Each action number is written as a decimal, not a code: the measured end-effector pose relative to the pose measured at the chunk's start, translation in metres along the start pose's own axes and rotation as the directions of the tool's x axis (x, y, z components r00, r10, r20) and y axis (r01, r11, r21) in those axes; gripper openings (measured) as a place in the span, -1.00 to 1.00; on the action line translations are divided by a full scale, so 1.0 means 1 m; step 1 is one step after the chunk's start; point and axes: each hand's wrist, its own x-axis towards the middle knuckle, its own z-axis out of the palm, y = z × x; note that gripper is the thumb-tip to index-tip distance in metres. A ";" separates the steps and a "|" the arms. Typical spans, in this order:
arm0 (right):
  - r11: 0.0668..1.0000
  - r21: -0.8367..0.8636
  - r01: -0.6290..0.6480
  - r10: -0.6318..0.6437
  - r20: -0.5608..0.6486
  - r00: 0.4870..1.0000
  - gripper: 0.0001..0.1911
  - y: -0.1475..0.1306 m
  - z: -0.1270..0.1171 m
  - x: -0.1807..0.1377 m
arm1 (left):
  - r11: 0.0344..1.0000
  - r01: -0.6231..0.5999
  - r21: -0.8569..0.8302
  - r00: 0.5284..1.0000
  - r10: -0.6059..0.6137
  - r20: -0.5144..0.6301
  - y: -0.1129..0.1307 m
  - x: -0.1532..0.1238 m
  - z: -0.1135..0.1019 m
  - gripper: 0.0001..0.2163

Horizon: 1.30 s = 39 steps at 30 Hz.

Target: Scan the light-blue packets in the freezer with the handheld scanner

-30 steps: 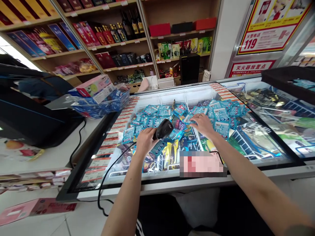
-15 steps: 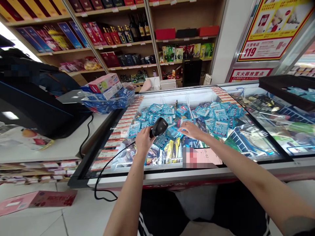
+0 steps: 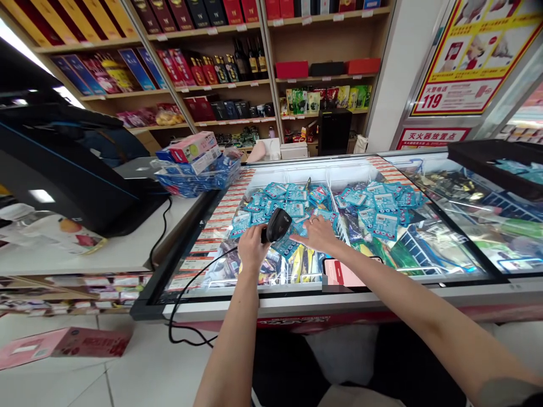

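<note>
My left hand (image 3: 251, 247) is closed around the grip of a black barcode scanner (image 3: 276, 225), whose cable trails down toward the floor. The scanner's head points at the blue snack packets (image 3: 292, 203) spread over the glass lid of a chest freezer (image 3: 297, 308). My right hand (image 3: 318, 234) lies on those packets just right of the scanner, fingers stretched out and touching one packet. A phone with a pink screen (image 3: 341, 272) lies on the lid below my right wrist.
A blue basket with boxes (image 3: 197, 169) stands at the freezer's left corner. A black checkout terminal (image 3: 63, 169) sits on the white counter at left. Shelves of bottles and boxes fill the back wall. A black tray (image 3: 496, 164) rests on the freezer's right end.
My right hand has slid left across the packets toward the scanner. The scanner and my left hand have shifted slightly, and my view has pulled back and tilted up.
</note>
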 end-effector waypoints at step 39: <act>0.858 0.513 -0.026 0.035 -0.009 0.999 -0.38 0.118 -0.010 0.018 | 0.994 -0.109 0.025 0.988 0.106 0.110 0.013 0.012 0.003 -0.68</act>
